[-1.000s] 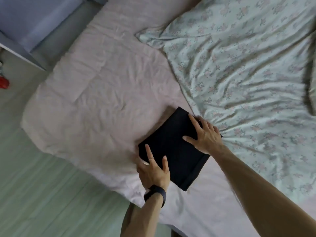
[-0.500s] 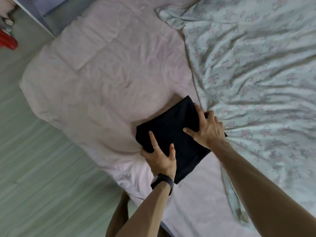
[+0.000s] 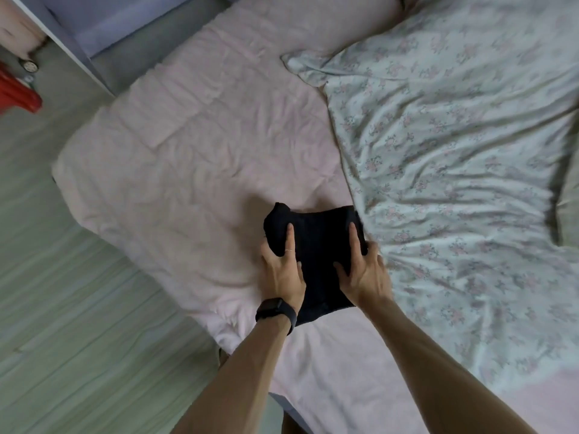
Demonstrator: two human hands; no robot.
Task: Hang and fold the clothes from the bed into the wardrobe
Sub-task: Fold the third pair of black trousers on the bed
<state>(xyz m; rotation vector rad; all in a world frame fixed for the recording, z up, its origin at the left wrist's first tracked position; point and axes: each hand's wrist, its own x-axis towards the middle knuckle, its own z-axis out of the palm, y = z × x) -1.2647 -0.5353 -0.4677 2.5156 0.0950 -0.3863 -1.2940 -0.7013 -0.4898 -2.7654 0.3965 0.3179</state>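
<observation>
The black garment [image 3: 318,245] sat folded on the pink bed [image 3: 188,151] near its edge, the left hand [image 3: 282,274] and right hand [image 3: 365,274] gripping its 2 sides. Folding looked done; carrying it to the wardrobe was left

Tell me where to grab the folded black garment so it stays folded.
Take the garment by its side edges, left hand from the left, right hand from the right, reaching under, thumbs on top. It is a soft, flat stack on the sheet, so a one-edge grip may let layers droop.
</observation>
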